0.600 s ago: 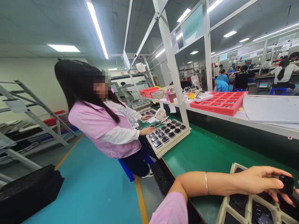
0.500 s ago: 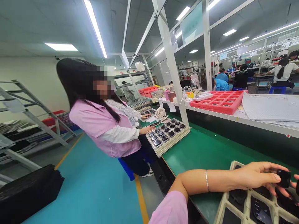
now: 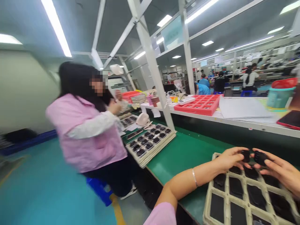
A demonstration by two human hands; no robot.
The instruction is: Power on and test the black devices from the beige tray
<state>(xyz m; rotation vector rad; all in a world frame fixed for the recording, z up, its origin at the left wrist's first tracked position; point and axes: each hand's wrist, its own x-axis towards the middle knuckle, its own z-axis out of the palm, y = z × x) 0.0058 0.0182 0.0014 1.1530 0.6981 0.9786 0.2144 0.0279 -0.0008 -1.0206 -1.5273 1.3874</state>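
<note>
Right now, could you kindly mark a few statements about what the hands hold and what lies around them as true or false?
1. The left hand pinches a small black part. True.
2. The right hand is bare of any part. False: it holds another black part.
3. Both hands hover above a compartment tray. True.
4. The bench mat is red. False: green.
5. The co-worker's vest is pink. True.

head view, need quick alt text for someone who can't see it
Left hand and right hand each pinch a small black part above a compartmented tray on a green workbench. Alongside, a co-worker in a pink vest sits by stacked trays.
</note>
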